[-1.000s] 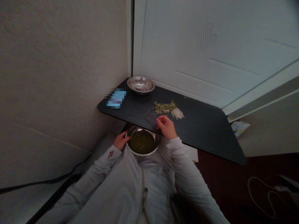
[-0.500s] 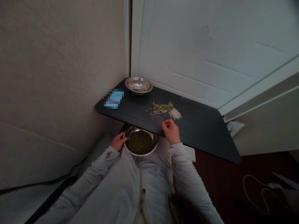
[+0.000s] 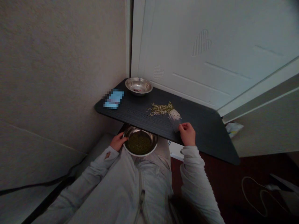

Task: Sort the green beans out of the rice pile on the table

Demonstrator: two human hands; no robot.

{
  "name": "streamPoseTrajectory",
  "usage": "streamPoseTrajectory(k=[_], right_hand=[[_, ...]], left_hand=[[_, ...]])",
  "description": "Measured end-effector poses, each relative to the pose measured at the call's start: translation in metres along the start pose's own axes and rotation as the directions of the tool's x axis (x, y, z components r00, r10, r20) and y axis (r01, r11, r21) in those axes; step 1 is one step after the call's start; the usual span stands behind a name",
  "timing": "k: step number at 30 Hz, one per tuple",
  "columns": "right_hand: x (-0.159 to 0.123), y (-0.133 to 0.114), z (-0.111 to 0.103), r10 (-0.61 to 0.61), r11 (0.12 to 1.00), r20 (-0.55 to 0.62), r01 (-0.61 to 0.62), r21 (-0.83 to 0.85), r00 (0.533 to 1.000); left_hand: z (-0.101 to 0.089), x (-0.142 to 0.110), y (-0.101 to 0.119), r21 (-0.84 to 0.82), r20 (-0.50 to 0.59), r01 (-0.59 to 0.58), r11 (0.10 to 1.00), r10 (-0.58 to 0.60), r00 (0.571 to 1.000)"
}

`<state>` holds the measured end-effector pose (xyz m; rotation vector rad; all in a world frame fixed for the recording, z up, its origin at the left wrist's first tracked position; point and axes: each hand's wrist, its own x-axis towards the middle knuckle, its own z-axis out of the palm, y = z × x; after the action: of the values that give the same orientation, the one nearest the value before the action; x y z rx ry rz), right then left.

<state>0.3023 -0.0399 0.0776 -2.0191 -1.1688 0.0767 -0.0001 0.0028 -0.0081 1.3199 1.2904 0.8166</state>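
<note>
My left hand (image 3: 118,141) grips the rim of a steel bowl (image 3: 140,143) of green grains, held just below the near edge of the black table (image 3: 205,130). My right hand (image 3: 187,133) rests on the table and pinches a dark flat card (image 3: 175,124) that stands right below a small white heap of grains (image 3: 174,114). A larger heap of green grains (image 3: 161,108) lies to the left of the white one.
An empty steel bowl (image 3: 138,86) stands at the table's far corner, with a blue packet (image 3: 113,99) to its left. A white door (image 3: 210,46) rises behind the table and a wall on the left. A white cable (image 3: 254,193) lies on the dark floor at the right.
My right hand has slid to the right along the table with the dark card, from below the green heap to below the white heap. The left hand and bowl stayed put.
</note>
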Motion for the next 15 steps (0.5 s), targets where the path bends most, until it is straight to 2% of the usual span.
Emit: streamPoseTrajectory(k=[4, 8, 12, 15], right_hand=[[0.007, 0.009, -0.005, 0.017, 1.000, -0.019, -0.016, 0.013, 1.000], [0.014, 0.009, -0.006, 0.035, 0.980, 0.012, -0.037, 0.194, 0.999], [0.025, -0.009, 0.003, -0.040, 0.935, 0.032, 0.026, 0.354, 0.999], [0.032, -0.028, 0.024, -0.137, 0.906, 0.109, 0.080, 0.416, 0.985]], left_hand=[[0.001, 0.000, -0.001, -0.036, 0.011, 0.002, 0.999, -0.001, 1.000], [0.001, -0.001, 0.001, -0.054, 0.022, 0.009, 0.999, -0.008, 1.000], [0.000, -0.001, 0.002, -0.048, 0.010, 0.009, 0.999, -0.008, 1.000], [0.001, 0.000, 0.002, -0.049, 0.003, 0.023, 0.999, -0.023, 1.000]])
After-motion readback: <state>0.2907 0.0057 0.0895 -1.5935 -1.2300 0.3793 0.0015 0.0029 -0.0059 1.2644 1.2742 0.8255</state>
